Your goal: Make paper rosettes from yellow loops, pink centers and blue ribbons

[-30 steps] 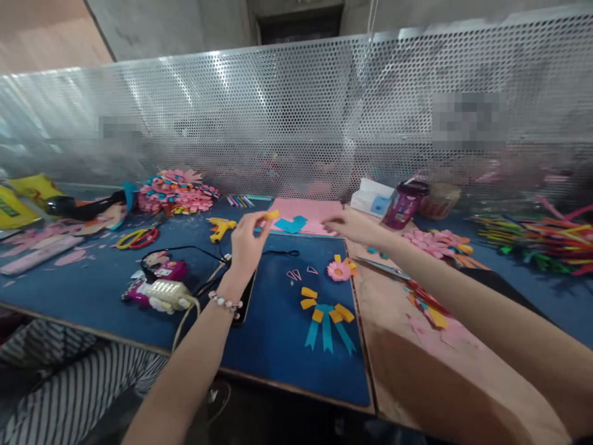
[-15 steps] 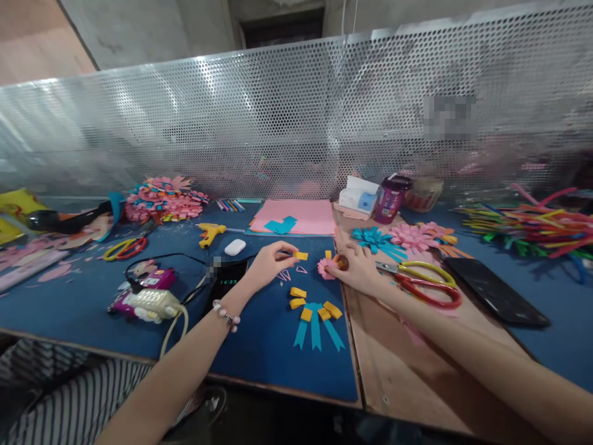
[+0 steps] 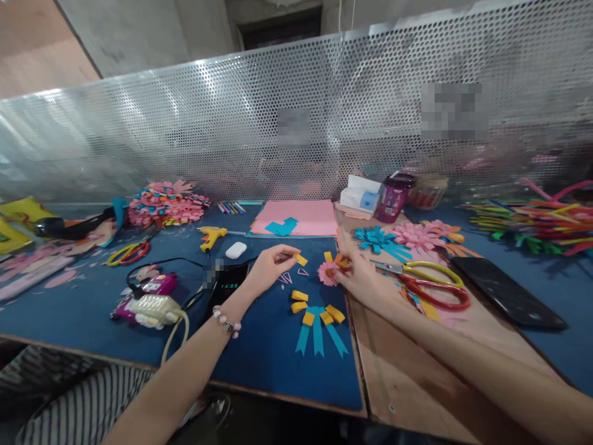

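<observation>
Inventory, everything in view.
Paper flower: 1, pink, centre
Paper loops: 5, yellow, front centre
Paper tails: 3, blue, front centre
Triangular clips: several, pink, centre
Paper stack: 1, pink-topped, rear centre
Glue gun: 1, yellow, left of stack
Earbud case: 1, white, centre left
Scissors: 2, red-yellow, left and right
Phones: 2, black, left and right
Flower pile: 1, multicolour, rear left
Cup: 1, purple, rear right
Stems: many, multicolour, far right
Perforated screen: 1, silver, rear
Left hand: 1, centre, holding another loop
Right hand: 1, centre, at paper flower
</observation>
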Tool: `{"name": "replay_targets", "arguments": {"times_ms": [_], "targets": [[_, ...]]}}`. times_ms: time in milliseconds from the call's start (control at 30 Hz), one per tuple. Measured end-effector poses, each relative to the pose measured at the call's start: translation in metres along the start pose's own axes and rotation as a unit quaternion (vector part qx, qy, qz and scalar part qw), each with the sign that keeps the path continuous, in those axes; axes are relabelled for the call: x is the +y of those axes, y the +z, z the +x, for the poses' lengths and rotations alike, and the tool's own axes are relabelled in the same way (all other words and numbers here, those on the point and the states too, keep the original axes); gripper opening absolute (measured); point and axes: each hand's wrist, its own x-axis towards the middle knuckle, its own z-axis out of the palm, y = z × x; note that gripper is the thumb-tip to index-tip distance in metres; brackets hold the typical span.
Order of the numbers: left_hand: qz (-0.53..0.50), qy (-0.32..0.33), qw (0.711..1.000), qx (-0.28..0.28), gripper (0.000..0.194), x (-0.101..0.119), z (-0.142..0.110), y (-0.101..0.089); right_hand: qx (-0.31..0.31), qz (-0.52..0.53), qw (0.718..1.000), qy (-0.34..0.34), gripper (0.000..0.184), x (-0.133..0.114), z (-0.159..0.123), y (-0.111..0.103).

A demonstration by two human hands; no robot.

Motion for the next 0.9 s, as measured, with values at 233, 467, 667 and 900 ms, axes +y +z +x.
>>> {"name": "replay_targets", "arguments": {"times_ms": [233, 467, 667, 900], "targets": [[-0.002, 0.007, 1.000, 0.008, 0.023, 0.005, -0.001, 0.001, -0.052, 0.274, 0.958, 0.069, 0.030, -0.018, -0.002, -0.001], [-0.023, 0.006, 0.999, -0.021, 0.024, 0.007, -0.003, 0.005, -0.064, 0.302, 0.947, 0.088, 0.031, -0.030, -0.006, 0.007], [-0.030, 0.013, 0.998, -0.044, 0.024, 0.006, -0.004, 0.005, -0.067, 0.311, 0.944, 0.091, 0.031, -0.035, -0.007, 0.008], [-0.023, 0.024, 0.998, -0.056, 0.026, 0.003, -0.004, 0.004, -0.066, 0.327, 0.939, 0.082, 0.031, -0.032, -0.008, 0.012]]}}
